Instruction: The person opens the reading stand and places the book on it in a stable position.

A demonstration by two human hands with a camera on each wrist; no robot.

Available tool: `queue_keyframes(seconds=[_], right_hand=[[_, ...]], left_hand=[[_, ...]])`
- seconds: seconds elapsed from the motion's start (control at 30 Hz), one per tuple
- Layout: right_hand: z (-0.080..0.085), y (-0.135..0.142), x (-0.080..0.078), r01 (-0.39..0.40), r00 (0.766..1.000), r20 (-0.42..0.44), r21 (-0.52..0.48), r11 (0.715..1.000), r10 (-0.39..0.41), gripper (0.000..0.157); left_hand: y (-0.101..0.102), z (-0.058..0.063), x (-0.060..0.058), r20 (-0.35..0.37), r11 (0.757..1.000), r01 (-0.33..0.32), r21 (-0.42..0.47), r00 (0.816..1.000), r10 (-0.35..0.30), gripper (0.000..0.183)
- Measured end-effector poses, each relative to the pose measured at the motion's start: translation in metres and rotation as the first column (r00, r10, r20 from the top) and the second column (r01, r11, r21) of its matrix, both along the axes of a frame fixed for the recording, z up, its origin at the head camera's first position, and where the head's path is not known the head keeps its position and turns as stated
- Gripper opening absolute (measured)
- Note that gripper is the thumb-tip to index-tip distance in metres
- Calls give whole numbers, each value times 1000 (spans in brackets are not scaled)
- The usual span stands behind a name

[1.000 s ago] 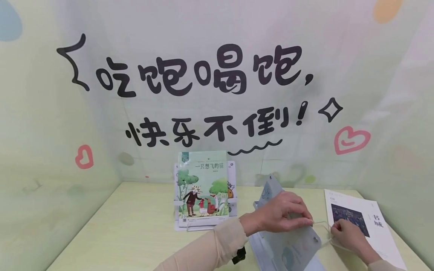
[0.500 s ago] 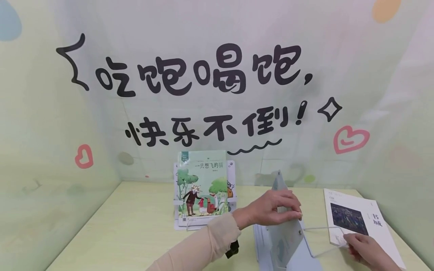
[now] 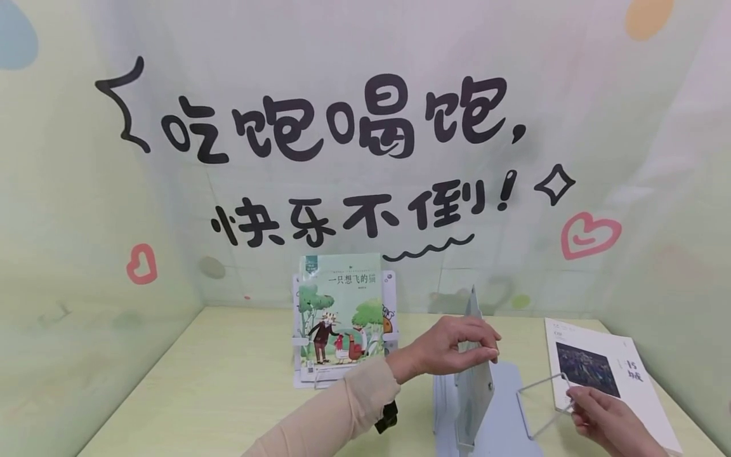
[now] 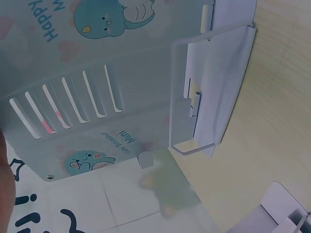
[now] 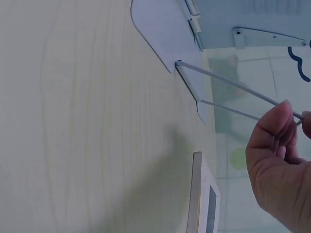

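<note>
Left hand [image 3: 451,346] is clamped, thumb and fingers, on the nearly upright panel [image 3: 475,400] of a stand [image 3: 508,416] set on the tabletop [image 3: 188,381]. Just right of the stand, a wire loop [image 5: 233,87] reaches from its base's edge to the right hand [image 3: 608,416], which pinches it. Beyond, right of the stand, a magazine [image 3: 622,362] lies flat.

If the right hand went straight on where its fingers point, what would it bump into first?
Past the wire leg it pinches, the right hand would probably bump the stand's raised panel, or the left hand holding it; the depth is hard to tell.
</note>
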State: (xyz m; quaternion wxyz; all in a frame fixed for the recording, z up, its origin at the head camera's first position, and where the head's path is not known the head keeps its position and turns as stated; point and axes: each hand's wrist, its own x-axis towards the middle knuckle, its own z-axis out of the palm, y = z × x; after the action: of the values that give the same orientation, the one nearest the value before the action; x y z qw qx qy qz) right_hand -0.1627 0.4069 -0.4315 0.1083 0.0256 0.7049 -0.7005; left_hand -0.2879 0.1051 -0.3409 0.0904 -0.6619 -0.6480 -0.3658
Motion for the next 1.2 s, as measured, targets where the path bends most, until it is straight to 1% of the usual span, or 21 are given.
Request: queue_keyframes(seconds=[0.03, 0.13, 0.23, 0.33, 0.4, 0.5, 0.6, 0.67, 0.8, 0.9, 0.93, 1.07, 1.13, 1.2], right_hand=[[-1, -1, 0, -44, 999, -25, -24, 999, 43, 25], [-5, -5, -1, -136, 989, -52, -5, 991, 136, 23], [-9, -9, -3, -180, 982, -52, 57, 982, 183, 20], [-13, -11, -7, -243, 965, -78, 100, 965, 251, 29], [-17, -12, -9, -292, 941, -134, 148, 945, 311, 30], [-23, -16, -13, -352, 901, -183, 220, 910, 393, 28], [-26, -21, -16, -364, 875, -212, 300, 882, 434, 24], [-26, -24, -17, -340, 866, -236, 369, 865, 441, 22], [-23, -30, -19, -266, 878, -238, 479, 837, 415, 20], [-20, -35, -20, -237, 897, -212, 512, 826, 389, 20], [-19, -36, -20, -230, 897, -214, 520, 823, 386, 20], [-17, -43, -20, -255, 898, -196, 498, 829, 395, 22], [-17, -48, -19, -270, 907, -165, 481, 834, 389, 22], [-16, -52, -19, -276, 911, -146, 478, 834, 385, 22]], left_hand=[[0, 0, 0, 0, 1000, 0, 1, 1000, 0, 10], [1, -1, 0, 13, 1000, 2, 3, 1000, -2, 10], [2, -1, 1, 21, 1000, -2, -2, 1000, 2, 10], [3, -1, 1, 36, 1000, -5, -11, 999, 5, 11], [3, -1, 1, 40, 1000, -6, -11, 999, 6, 11], [4, -1, 1, 38, 1000, -4, -4, 999, 4, 11], [5, -1, 1, 31, 1000, 4, -1, 1000, -4, 11], [5, -1, 1, 25, 1000, 8, -2, 1000, -8, 11], [5, 0, 1, 12, 1000, 3, -11, 1000, -3, 11], [4, 2, 1, 2, 1000, 1, -13, 1000, -1, 11], [4, 2, 0, 2, 1000, 5, -13, 1000, -4, 11], [3, 2, 0, 2, 1000, 21, -13, 1000, -21, 12], [3, 3, 1, -1, 999, 34, -16, 999, -34, 13], [3, 4, 2, -16, 999, 40, -17, 999, -40, 14]])
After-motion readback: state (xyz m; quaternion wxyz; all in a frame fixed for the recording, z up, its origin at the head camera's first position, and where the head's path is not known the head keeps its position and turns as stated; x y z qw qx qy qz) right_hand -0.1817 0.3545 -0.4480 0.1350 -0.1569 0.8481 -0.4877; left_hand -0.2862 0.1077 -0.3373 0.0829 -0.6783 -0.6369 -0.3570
